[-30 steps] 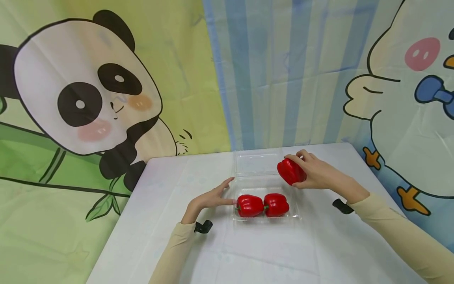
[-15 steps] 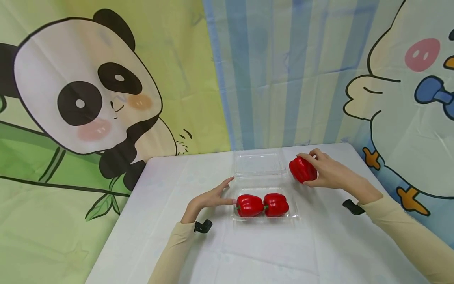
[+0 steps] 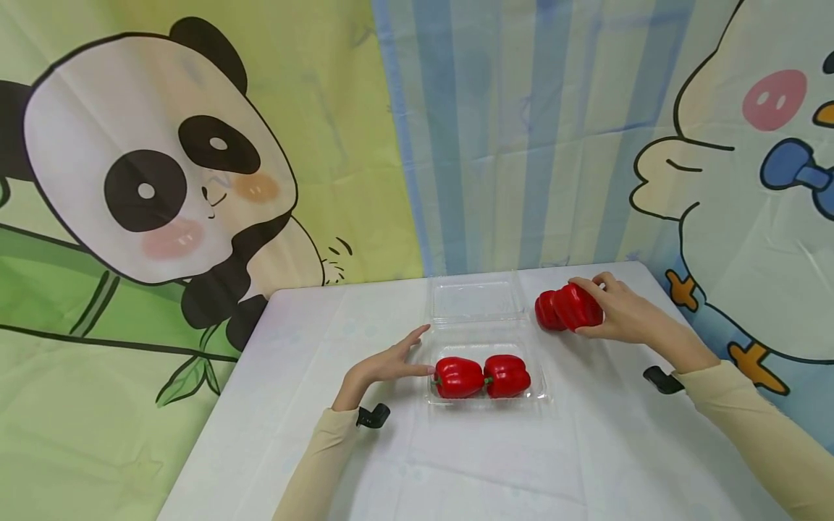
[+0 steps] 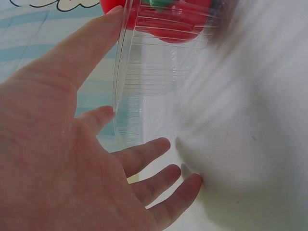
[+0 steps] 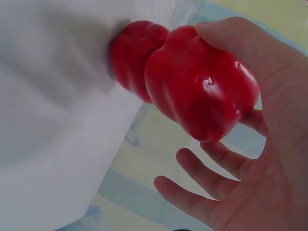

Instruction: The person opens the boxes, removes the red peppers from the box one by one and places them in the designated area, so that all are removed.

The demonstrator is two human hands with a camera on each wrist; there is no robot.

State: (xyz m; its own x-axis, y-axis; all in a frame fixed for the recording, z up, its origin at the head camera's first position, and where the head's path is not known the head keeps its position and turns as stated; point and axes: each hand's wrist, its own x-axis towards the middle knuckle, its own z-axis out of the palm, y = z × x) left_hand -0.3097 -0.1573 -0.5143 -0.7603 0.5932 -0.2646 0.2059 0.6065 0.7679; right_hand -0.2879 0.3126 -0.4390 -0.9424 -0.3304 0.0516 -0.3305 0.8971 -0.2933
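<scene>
My right hand [image 3: 622,312] grips a red bell pepper [image 5: 207,86] between thumb and fingers, near the table's back right. Just left of it, a second red bell pepper [image 3: 549,311] sits on the table, partly hidden by the held one. Two more red bell peppers lie side by side in a clear plastic clamshell box [image 3: 485,334], the left pepper [image 3: 459,378] and the right pepper [image 3: 507,376], stems to the left. Beside the box's left wall is my left hand [image 3: 384,364], fingers spread, its thumb touching the rim in the left wrist view.
The box's clear lid [image 3: 476,300] lies folded back toward the curtain. A white cloth covers the table [image 3: 495,463]. Behind it hangs a printed curtain [image 3: 489,145], and a black wrist strap piece [image 3: 663,380] shows at the right sleeve.
My right hand has moved right with its bell pepper, away from the box. The bell pepper on the table behind it has come into sight. The left hand has stayed in place.
</scene>
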